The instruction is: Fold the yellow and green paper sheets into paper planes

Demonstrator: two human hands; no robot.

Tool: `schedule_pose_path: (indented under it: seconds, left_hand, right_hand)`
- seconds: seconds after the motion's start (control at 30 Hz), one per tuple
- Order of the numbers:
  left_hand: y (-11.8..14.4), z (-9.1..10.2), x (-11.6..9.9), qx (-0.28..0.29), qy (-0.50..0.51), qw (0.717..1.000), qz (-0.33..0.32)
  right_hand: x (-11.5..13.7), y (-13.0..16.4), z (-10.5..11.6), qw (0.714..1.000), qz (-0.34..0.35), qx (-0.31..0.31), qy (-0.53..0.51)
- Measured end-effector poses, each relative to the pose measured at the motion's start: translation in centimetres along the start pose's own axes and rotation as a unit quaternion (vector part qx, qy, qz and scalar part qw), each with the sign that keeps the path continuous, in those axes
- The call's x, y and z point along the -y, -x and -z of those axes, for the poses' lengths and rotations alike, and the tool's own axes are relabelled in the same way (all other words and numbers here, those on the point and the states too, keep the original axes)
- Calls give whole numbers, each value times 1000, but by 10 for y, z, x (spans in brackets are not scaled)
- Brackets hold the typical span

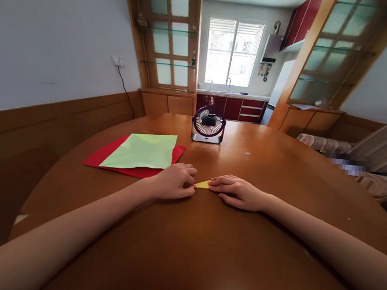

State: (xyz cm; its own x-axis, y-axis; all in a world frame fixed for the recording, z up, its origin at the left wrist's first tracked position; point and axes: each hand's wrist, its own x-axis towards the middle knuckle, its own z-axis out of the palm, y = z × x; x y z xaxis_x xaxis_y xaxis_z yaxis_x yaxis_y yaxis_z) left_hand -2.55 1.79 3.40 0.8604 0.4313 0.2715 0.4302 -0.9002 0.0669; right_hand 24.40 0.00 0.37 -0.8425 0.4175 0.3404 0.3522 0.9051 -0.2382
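Note:
A small piece of folded yellow paper (203,185) lies on the table between my two hands. Its visible part is a triangle with a straight edge toward me. My left hand (177,181) has curled fingers, with the fingertips and thumb at the paper's left corner. From the other side, my right hand (237,191) presses its closed fingers over the paper's right end, thumb tucked beneath. Both fingertips hide the paper's ends. Just beyond my left hand is a light green sheet of paper (141,150), lying on top of a red sheet (93,157).
A small dark desk fan (209,121) stands on the wooden table (183,253) beyond my hands. The table's rounded edge curves along both sides. Left of it, a black cord (125,88) hangs from a wall socket. A striped sofa (381,145) is at the right.

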Motion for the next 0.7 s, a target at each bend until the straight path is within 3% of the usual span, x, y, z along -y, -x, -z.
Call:
schedule_pose_path:
  seconds: [0.23,0.37,0.7]
  left_hand:
    - [2,10,3,31,27,999,4]
    - [3,10,8,56,57,996,43]
    - [4,13,23,86,240,960,117]
  right_hand:
    - [-2,1,0,1000,1,3,-6]
    - [-3,1,0,1000,4,2,-14]
    - [-5,2,-1,999,0,-1,-34]
